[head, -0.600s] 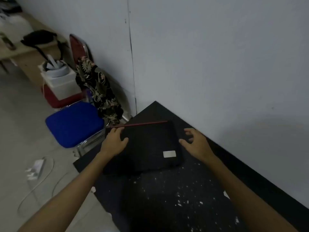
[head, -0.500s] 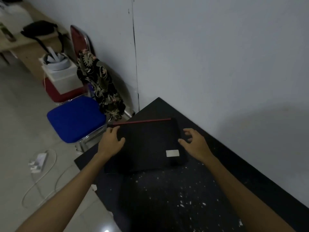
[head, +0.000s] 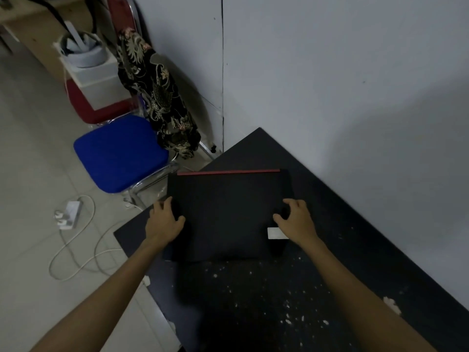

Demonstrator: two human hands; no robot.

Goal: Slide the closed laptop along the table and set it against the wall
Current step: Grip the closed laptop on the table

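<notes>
Closed laptop (head: 228, 214): black, red strip along far edge; flat on black table (head: 355, 250), far-left corner off the table edge, right side near wall (head: 355, 97), gap w/ wall hard to judge. White label partly hidden by right hand (head: 297, 222). Left hand (head: 163, 219): gripping left edge. Right hand: fingers curled on lid near right edge, grip unclear.
</notes>
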